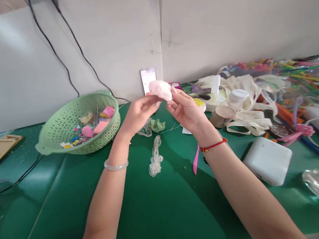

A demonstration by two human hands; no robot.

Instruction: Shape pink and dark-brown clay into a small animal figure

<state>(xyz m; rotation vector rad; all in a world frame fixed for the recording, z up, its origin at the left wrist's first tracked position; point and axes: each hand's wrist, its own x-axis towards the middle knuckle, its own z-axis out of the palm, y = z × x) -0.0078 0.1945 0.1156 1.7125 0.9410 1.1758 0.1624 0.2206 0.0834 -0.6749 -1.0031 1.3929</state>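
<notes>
Between both hands, raised above the table, is a soft-looking pale pink and white lump (160,89); its exact kind I cannot make out. My left hand (143,109) grips it from the left and below, fingers closed. From the right, my right hand (184,106) pinches its edge between thumb and fingers. Beneath them on the green table lie a crumpled piece of clear film (155,159) and a green crumpled piece (157,125). A pink plastic knife (196,161) rests below my right wrist.
To the left stands a green colander (74,104) with colourful small pieces inside. A phone (145,78) leans on the wall. On the right are a white box-shaped device (269,161), a paper cup (222,116), a white-lidded jar (238,97), off-white straps (249,121) and several colourful stems.
</notes>
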